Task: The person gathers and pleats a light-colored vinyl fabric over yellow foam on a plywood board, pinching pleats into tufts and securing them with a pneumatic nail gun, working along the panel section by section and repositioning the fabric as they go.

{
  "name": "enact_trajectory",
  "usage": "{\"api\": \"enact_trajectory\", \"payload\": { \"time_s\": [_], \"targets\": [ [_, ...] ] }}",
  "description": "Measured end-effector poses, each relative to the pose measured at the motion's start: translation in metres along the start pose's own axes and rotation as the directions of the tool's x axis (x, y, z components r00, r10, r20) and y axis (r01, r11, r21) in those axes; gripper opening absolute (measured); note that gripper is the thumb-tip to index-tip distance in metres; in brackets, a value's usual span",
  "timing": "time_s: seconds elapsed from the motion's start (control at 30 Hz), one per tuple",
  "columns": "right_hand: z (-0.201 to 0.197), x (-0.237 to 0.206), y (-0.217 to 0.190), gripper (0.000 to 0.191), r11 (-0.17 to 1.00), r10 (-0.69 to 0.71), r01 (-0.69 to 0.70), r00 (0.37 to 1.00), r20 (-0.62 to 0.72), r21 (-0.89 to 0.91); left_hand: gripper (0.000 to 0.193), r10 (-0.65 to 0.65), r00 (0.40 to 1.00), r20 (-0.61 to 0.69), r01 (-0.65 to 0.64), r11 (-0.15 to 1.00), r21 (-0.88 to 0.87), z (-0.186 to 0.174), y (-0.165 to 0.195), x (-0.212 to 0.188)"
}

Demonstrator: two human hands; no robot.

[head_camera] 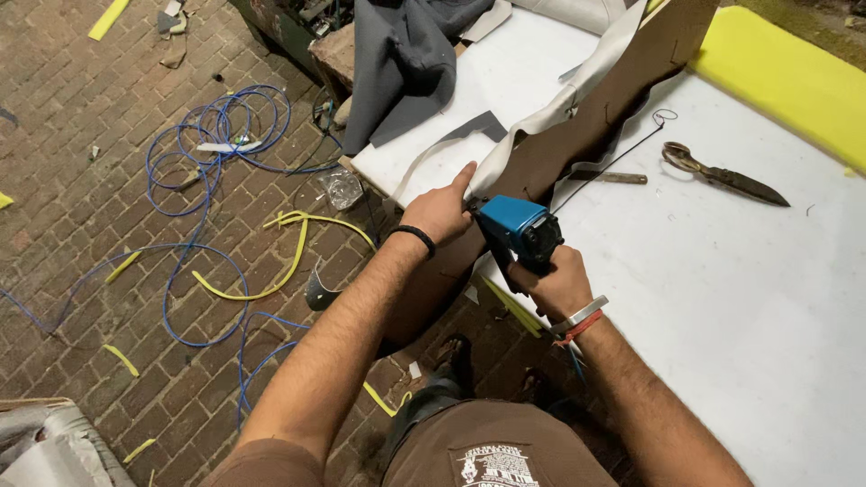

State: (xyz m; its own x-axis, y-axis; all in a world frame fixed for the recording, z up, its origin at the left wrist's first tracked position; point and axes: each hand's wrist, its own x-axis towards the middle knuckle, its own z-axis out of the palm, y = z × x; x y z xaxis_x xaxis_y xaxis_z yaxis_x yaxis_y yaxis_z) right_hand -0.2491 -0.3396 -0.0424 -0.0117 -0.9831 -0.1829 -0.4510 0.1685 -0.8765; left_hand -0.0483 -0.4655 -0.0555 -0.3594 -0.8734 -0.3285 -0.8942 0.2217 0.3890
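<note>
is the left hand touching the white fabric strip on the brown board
Touching: the head view shows the left hand with fingertips pressed on the white fabric strip.

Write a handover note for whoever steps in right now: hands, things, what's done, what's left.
Left hand: pinching the pale fabric strip against the brown board at the white table edge.
Right hand: closed grip on the blue staple gun, nose at the board.
Scissors lie on the table, untouched.
Done: fabric laid along the board.
Left: fastening cannot be judged from here.
</note>
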Motion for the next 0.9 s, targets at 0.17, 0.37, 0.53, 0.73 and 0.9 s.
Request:
{"api": "enact_trajectory", "payload": {
  "time_s": [0.17, 0.37, 0.53, 0.73, 0.9],
  "targets": [
    [0.000, -0.003, -0.001, 0.017, 1.000, 0.029, -0.029, 0.999, -0.021, 0.002, 0.093, 0.001, 1.000, -0.017, -0.001, 1.000, 0.010, 0.002, 0.001, 0.000],
    [-0.011, -0.005, 0.023, 0.020, 0.998, 0.058, -0.058, 0.998, 0.008, -0.007, 0.091, -0.020, 0.999, -0.033, 0.019, 0.999, -0.027, 0.006, 0.005, -0.008],
    [-0.060, -0.013, 0.081, 0.042, 0.958, 0.206, -0.233, 0.965, -0.160, -0.169, 0.099, 0.017, 0.999, -0.044, -0.020, 0.998, -0.052, 0.012, 0.016, -0.013],
    [-0.147, -0.047, 0.185, 0.077, 0.868, 0.247, -0.364, 0.906, -0.343, -0.338, 0.114, 0.221, 0.975, -0.032, -0.223, 0.956, -0.190, 0.019, 0.055, -0.032],
    [-0.179, -0.089, 0.247, 0.073, 0.766, 0.527, -0.623, 0.749, -0.401, -0.157, 0.111, 0.189, 0.976, -0.107, -0.196, 0.979, -0.054, 0.053, 0.119, -0.094]
  ]
}}
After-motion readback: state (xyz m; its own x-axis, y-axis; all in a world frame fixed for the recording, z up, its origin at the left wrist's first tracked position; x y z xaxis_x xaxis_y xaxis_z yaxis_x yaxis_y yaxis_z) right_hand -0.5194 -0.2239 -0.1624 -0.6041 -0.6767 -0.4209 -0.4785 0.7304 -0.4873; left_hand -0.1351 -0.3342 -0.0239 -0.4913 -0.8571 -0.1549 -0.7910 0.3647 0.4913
